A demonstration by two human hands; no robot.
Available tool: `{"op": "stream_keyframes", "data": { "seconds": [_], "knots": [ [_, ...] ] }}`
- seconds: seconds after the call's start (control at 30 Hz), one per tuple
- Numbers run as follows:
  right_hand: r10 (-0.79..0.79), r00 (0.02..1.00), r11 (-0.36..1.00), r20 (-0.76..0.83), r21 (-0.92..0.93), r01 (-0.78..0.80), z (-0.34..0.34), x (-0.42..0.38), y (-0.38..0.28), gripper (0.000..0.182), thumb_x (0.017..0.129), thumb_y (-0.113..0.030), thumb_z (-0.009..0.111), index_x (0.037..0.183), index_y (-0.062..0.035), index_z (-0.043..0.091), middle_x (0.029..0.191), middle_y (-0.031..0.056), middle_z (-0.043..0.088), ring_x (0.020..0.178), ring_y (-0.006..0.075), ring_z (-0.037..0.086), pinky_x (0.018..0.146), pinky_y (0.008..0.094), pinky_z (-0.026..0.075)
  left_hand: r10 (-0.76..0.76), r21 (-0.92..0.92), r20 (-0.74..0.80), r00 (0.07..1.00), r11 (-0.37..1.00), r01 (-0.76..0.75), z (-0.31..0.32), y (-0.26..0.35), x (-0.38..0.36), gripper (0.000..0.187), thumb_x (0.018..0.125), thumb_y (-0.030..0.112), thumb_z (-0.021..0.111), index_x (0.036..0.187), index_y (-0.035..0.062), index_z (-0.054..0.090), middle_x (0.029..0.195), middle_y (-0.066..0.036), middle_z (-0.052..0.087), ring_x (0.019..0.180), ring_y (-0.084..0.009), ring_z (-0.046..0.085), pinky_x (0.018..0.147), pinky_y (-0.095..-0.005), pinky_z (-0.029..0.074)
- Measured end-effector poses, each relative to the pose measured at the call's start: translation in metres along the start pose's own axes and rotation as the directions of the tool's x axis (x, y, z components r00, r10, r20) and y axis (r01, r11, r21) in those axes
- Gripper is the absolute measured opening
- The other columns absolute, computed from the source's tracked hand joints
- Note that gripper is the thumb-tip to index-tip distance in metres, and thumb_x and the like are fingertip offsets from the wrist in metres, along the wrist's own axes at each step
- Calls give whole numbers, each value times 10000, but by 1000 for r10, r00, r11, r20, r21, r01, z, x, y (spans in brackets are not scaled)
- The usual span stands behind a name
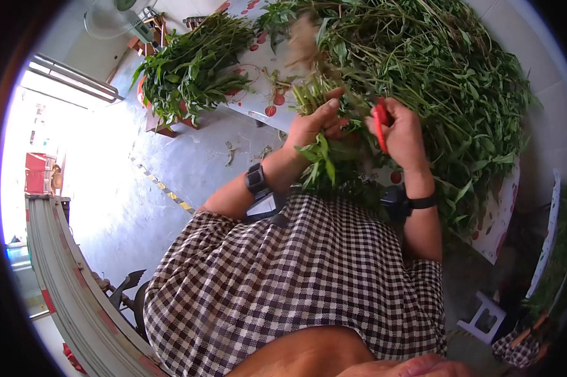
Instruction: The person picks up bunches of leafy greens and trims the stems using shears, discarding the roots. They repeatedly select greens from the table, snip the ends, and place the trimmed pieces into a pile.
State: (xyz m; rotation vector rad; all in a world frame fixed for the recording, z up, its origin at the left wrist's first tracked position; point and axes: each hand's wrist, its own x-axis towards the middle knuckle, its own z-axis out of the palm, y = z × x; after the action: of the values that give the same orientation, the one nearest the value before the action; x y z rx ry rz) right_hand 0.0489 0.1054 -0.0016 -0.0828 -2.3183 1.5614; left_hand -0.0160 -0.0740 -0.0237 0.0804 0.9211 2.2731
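Observation:
My left hand (315, 125) is closed around a bunch of leafy green stems (307, 95). The cut-looking stem ends point up and away from me, while the leaves hang below the fist toward my chest. To its right, my right hand (404, 135) grips red-handled scissors (380, 127), whose blades are mostly hidden and blurred near the plants. Just beyond the bunch is a blurred tan tuft (302, 44). A big heap of long leafy stems (434, 81) spreads over the table beside and beyond my right hand.
The table has a white cover with red spots (258, 100). Another leafy pile (192, 69) lies at the far left, above the floor (164, 163), where plant scraps (231, 152) lie. A fan (117, 16) stands at upper left, a white plastic stool (484, 317) at lower right.

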Motion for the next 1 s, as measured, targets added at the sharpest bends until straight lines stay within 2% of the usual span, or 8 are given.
{"op": "stream_keyframes", "data": {
  "seconds": [0.1,0.2,0.23,0.43,0.57,0.67,0.87,1.0],
  "knots": [
    [26,999,985,-46,-167,-33,20,-11,-5,184,795,-72,692,946,0,616,824,165,651,726,292,653,654,333,505,74,129,-55,996,989,-67,-2,-13,9,330,903,243,637,1149,44,541,637,14,472,526,-108,445,494,-254,381],
    [-50,994,985,-92,-168,34,29,-19,3,190,778,-66,699,935,-8,609,817,146,652,728,311,648,648,360,504,48,271,-151,987,963,-6,7,-12,2,272,915,295,621,773,74,550,624,15,453,509,-101,409,489,-225,354],
    [-71,993,978,-91,-200,52,29,-19,7,231,762,-57,707,959,-10,597,813,138,651,726,323,642,644,378,501,85,245,-161,983,968,-44,-1,-20,8,280,907,337,623,863,64,586,649,-4,505,538,-108,469,480,-231,382],
    [55,997,998,-58,-3,-55,16,-29,8,247,814,-93,715,995,-2,574,851,101,667,750,163,648,648,283,505,217,186,-144,965,964,-189,4,-23,10,329,896,237,632,1143,27,576,743,-48,613,566,-119,547,482,-228,433],
    [17,998,914,-67,405,12,8,-38,7,150,878,-40,648,1010,-34,578,1046,76,656,785,72,588,665,233,499,-35,278,-90,995,959,59,-10,-12,8,364,920,263,581,1200,36,631,637,-2,581,525,-66,511,487,-208,410],
    [-41,978,931,-205,346,112,-8,-27,-14,87,883,-25,624,946,-27,564,982,79,664,752,74,589,646,231,489,-63,301,-97,993,949,90,-9,-9,10,366,922,266,577,1207,41,626,644,3,582,523,-65,505,487,-203,401],
    [-123,989,822,-87,-567,52,-19,19,-14,214,807,-73,675,973,-6,557,824,170,640,735,300,649,635,367,497,-29,286,-72,997,957,48,-14,-12,3,375,940,281,544,1220,43,617,636,0,586,511,-66,504,481,-199,397],
    [4,1000,875,8,-484,0,-1,10,-21,249,781,-99,703,1001,-21,615,794,145,657,733,331,649,643,395,501,-22,325,-89,996,944,50,-15,-7,-1,440,973,299,466,1316,27,523,691,21,541,569,-75,511,528,-212,430]
  ]
}}
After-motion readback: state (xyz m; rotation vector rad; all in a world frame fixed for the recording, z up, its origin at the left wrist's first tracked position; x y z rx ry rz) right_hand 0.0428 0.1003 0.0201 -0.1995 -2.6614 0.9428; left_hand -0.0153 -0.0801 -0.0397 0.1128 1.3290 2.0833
